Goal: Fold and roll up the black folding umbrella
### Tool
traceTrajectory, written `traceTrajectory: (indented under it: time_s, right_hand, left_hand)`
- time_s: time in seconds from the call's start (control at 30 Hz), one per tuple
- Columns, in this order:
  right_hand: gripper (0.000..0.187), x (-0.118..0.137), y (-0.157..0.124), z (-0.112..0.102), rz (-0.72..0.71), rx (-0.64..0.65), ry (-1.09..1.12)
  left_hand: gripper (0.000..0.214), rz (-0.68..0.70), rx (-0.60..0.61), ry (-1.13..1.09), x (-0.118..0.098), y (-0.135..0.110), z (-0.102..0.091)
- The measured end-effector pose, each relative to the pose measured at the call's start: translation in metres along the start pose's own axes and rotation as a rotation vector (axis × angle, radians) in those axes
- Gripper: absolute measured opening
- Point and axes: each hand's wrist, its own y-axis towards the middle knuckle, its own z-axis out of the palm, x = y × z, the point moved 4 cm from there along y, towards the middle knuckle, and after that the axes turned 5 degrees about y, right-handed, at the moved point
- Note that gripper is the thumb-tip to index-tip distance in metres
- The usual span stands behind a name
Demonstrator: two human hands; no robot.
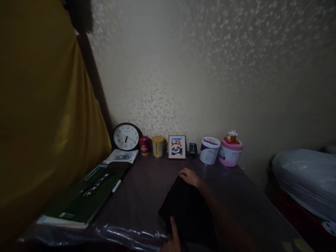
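A dark black piece of cloth (187,210) lies over the front of the table, tapering toward its far end. I cannot make out what kind of cloth item it is. My right hand (189,176) reaches across from the right and pinches the cloth's far edge. At the bottom of the view my left hand (173,239) rests at the near left part of the cloth, one finger stretched out along it. The rest of that hand is cut off by the frame or in shadow.
Along the wall stand a clock (126,137), a red can (144,146), a yellow container (158,146), a framed panda picture (176,147), a small black device (192,149), a white-purple tin (209,151) and a pink tin (230,152). Left lie a green book (84,196) and white marker (116,186).
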Motion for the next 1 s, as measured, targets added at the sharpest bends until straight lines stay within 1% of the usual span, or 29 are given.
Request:
traceTrajectory:
  time_s: [0.2, 0.33, 0.43, 0.57, 0.7, 0.83, 1.0]
  right_hand:
    - [0.038, -0.004, 0.015, 0.0, -0.01, 0.091, 0.065]
    - [0.039, -0.004, 0.021, 0.001, -0.022, 0.154, 0.091]
    - [0.041, -0.003, 0.023, 0.0, -0.041, 0.177, 0.095]
    - [0.037, 0.0, 0.024, -0.001, -0.057, 0.251, 0.071]
    - [0.032, 0.007, 0.025, -0.001, -0.091, 0.309, 0.041]
    - [0.023, 0.013, 0.028, 0.004, -0.131, 0.329, 0.025]
    - [0.025, 0.013, 0.028, 0.003, -0.118, 0.337, 0.032]
  left_hand:
    - [0.059, 0.017, -0.07, -0.057, 0.003, 0.006, 0.005]
    - [0.065, 0.0, -0.033, -0.014, 0.004, 0.01, 0.011]
    - [0.063, -0.01, -0.027, 0.002, 0.004, 0.013, 0.015]
    - [0.063, -0.042, -0.075, 0.014, 0.005, 0.016, 0.019]
    - [0.062, -0.063, -0.134, 0.005, 0.004, 0.014, 0.018]
    - [0.062, -0.06, -0.158, -0.017, 0.003, 0.01, 0.015]
    - [0.061, -0.084, -0.15, -0.024, 0.004, 0.009, 0.013]
